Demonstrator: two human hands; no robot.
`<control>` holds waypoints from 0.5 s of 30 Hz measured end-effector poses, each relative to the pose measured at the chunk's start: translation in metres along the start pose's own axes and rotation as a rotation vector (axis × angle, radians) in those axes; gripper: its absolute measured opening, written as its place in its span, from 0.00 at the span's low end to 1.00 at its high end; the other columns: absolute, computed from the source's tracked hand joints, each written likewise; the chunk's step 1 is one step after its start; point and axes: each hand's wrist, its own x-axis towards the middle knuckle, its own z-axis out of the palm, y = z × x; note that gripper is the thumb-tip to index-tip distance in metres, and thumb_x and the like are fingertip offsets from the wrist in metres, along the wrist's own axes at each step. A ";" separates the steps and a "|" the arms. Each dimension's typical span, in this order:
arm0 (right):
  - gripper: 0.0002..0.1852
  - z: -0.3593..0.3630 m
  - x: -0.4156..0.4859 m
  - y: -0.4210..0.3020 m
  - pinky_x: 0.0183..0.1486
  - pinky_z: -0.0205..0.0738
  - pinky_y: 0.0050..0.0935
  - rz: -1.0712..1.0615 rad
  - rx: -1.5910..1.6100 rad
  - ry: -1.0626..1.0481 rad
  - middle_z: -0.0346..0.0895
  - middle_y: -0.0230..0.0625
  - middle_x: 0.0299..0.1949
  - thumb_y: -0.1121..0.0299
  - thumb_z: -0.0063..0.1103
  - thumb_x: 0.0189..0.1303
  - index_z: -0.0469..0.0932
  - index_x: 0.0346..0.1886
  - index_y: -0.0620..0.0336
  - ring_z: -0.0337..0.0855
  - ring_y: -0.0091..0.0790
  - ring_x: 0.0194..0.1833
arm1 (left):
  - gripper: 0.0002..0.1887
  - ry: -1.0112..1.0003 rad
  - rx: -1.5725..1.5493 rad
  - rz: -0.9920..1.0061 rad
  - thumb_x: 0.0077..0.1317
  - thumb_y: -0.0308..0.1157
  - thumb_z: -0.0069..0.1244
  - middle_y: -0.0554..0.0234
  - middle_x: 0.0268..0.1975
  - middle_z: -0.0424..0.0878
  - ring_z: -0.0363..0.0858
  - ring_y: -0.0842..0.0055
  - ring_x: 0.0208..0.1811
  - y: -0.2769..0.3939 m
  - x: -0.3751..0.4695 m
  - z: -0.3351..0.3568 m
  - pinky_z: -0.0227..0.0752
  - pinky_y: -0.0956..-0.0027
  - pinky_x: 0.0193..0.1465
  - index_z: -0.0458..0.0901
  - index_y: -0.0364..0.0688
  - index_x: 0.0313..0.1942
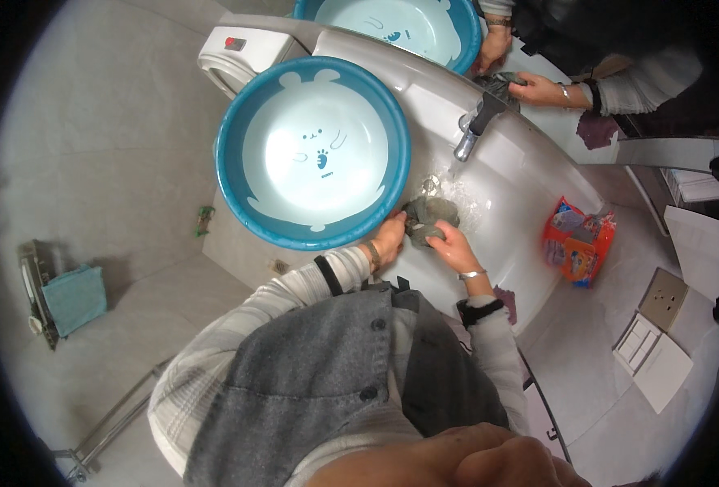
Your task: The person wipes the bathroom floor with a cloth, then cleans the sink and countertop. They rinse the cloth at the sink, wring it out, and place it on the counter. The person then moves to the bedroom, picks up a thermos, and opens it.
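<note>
A wet grey-green cloth [429, 218] is bunched up over the white washbasin [505, 243], below the drain. My left hand [389, 238] grips its left end, close to the rim of the blue plastic tub [314, 245]. At the cloth's lower right side, my right hand [454, 246] pinches a fold of it between thumb and fingers. The tub has a pale inside with an animal drawing and rests over the basin's left part. Above the cloth, the faucet [470, 139] points into the basin, where the surface glistens with water.
A red-orange plastic package [578, 243] stands on the basin's right edge. A purple cloth [505, 303] hangs over the front edge near my right wrist. Behind the faucet, a mirror [554, 131] reflects the hands and tub. A toilet [247, 52] stands at the upper left.
</note>
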 end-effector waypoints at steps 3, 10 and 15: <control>0.08 -0.010 -0.031 -0.046 0.48 0.72 0.22 -0.171 0.085 0.059 0.76 0.26 0.41 0.75 0.60 0.66 0.76 0.47 0.63 0.74 0.19 0.43 | 0.26 0.033 -0.053 -0.016 0.76 0.55 0.37 0.65 0.71 0.64 0.63 0.63 0.68 -0.002 0.003 -0.001 0.61 0.47 0.64 0.64 0.56 0.69; 0.15 -0.066 -0.030 -0.037 0.53 0.75 0.28 -0.050 0.196 0.466 0.78 0.31 0.46 0.73 0.61 0.66 0.74 0.54 0.64 0.78 0.26 0.48 | 0.36 0.083 -0.040 0.003 0.75 0.59 0.34 0.63 0.78 0.50 0.51 0.56 0.77 -0.003 -0.007 0.005 0.50 0.41 0.74 0.48 0.53 0.76; 0.19 -0.079 0.023 0.036 0.59 0.74 0.40 -0.089 -0.832 0.820 0.79 0.44 0.54 0.74 0.61 0.63 0.74 0.57 0.65 0.81 0.46 0.53 | 0.37 0.088 -0.012 0.015 0.75 0.60 0.34 0.63 0.77 0.51 0.57 0.57 0.73 -0.003 -0.014 0.007 0.55 0.43 0.72 0.46 0.53 0.77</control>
